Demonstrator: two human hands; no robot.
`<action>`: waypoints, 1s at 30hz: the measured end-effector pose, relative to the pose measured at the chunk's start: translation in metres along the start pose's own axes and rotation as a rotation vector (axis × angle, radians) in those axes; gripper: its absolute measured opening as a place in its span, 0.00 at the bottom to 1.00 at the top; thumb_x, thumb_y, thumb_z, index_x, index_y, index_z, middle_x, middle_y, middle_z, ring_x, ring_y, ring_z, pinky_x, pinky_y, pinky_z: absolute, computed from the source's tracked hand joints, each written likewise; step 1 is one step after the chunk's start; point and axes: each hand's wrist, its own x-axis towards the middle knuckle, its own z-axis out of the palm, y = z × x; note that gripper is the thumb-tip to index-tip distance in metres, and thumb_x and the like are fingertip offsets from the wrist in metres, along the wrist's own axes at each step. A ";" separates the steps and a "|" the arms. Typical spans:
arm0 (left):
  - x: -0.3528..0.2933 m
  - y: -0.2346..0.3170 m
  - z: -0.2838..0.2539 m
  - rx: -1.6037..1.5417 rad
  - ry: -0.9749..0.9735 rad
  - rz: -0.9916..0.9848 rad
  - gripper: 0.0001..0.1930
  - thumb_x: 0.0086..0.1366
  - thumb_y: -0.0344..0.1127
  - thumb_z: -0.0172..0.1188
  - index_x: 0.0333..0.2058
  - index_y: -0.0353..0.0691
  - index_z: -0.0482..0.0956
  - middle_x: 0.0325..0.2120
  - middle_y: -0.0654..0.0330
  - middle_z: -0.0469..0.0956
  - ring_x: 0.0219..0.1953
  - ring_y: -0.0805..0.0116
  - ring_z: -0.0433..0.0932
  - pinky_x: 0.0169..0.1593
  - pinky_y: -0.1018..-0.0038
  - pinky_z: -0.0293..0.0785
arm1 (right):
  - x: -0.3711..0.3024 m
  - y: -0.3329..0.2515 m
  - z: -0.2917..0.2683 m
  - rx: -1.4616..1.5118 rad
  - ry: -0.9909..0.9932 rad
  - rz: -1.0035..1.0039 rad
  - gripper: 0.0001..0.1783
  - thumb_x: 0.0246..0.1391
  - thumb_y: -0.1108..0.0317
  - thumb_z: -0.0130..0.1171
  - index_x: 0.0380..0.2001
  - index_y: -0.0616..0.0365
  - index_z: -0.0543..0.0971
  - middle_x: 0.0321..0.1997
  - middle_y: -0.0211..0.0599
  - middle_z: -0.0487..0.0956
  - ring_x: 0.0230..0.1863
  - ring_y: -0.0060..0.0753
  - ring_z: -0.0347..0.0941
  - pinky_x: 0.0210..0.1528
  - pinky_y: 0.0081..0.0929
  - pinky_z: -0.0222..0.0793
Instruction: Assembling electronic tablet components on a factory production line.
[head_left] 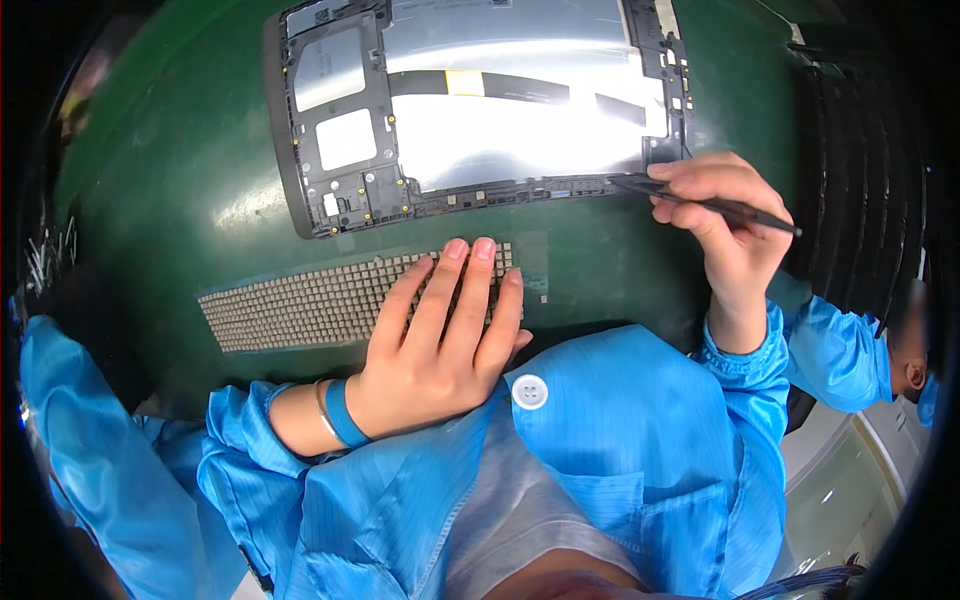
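My left hand (430, 350) lies with fingers stretched out over the right part of a sheet of small beige square pads (290, 308), laid out in rows. It covers some of them. Pinched in my right hand (738, 225) is a pair of black tweezers (636, 187), pointing left. Their tips meet the lower edge of a black plastic frame (440, 206) near its right corner; whether they grip anything is too small to tell. A shiny silver panel (520, 130) fills the frame, crossed by a dark strip with a yellow patch. One loose pad (543, 299) sits right of the sheet.
Everything rests on a green work surface (180, 180). Black ribbed trays or racks (850, 190) stand at the right. Blue sleeves of other people show at the left (90, 410) and right (840, 355). A blue band (342, 415) circles my left wrist.
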 end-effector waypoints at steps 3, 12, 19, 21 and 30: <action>0.000 0.000 0.000 0.005 0.004 -0.006 0.20 0.71 0.49 0.48 0.49 0.42 0.79 0.50 0.47 0.78 0.53 0.53 0.77 0.53 0.61 0.74 | -0.007 -0.007 0.010 0.301 0.250 0.156 0.07 0.52 0.79 0.65 0.35 0.69 0.79 0.39 0.52 0.82 0.35 0.34 0.81 0.39 0.25 0.79; 0.001 0.001 0.000 0.000 -0.004 -0.005 0.21 0.72 0.50 0.47 0.49 0.42 0.80 0.50 0.47 0.79 0.53 0.53 0.77 0.53 0.61 0.74 | -0.015 -0.020 0.057 0.148 -0.052 0.337 0.09 0.50 0.76 0.69 0.35 0.66 0.82 0.32 0.40 0.83 0.31 0.28 0.81 0.33 0.22 0.75; -0.002 -0.001 0.002 0.003 0.009 0.016 0.20 0.72 0.49 0.47 0.47 0.39 0.79 0.49 0.45 0.79 0.53 0.51 0.77 0.53 0.59 0.75 | -0.014 -0.018 0.061 0.235 -0.044 0.394 0.07 0.52 0.76 0.67 0.35 0.67 0.82 0.32 0.39 0.82 0.30 0.26 0.81 0.32 0.19 0.76; -0.002 -0.001 0.002 0.001 0.017 0.023 0.20 0.71 0.47 0.47 0.46 0.36 0.78 0.48 0.45 0.79 0.53 0.51 0.77 0.53 0.58 0.75 | -0.014 -0.018 0.061 0.232 -0.049 0.407 0.07 0.52 0.77 0.67 0.35 0.67 0.81 0.32 0.39 0.82 0.30 0.25 0.81 0.32 0.19 0.76; -0.002 0.002 0.002 0.016 -0.022 0.023 0.21 0.72 0.50 0.49 0.49 0.39 0.78 0.50 0.44 0.78 0.54 0.50 0.77 0.54 0.58 0.74 | -0.015 -0.018 0.057 0.363 -0.062 0.480 0.06 0.54 0.78 0.65 0.36 0.69 0.81 0.36 0.39 0.82 0.30 0.23 0.80 0.32 0.18 0.76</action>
